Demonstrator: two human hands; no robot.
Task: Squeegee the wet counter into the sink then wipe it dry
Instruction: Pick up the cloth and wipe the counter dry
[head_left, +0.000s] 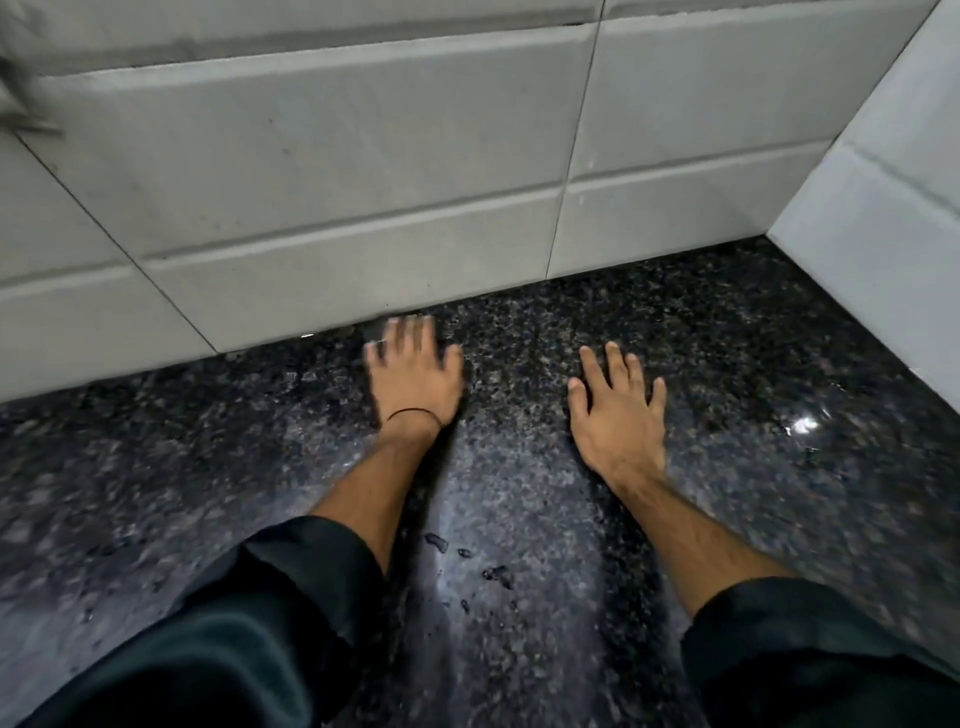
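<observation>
Counter (727, 364), dark speckled stone, fills the lower frame, wet with droplets (467, 561) at lower centre and a glint at right. Two hands lie palm-down on it, fingers spread, grasping nothing: left hand (415, 374), blurred, by the tiled wall (363, 182); right hand (618, 410) at centre right. Two dark sleeves (249, 623) below.

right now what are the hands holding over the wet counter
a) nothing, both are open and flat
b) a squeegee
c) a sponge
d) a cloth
a: the left hand and right hand both lie spread, palms down, on the dark speckled counter, with no tool or cloth in view.
</observation>
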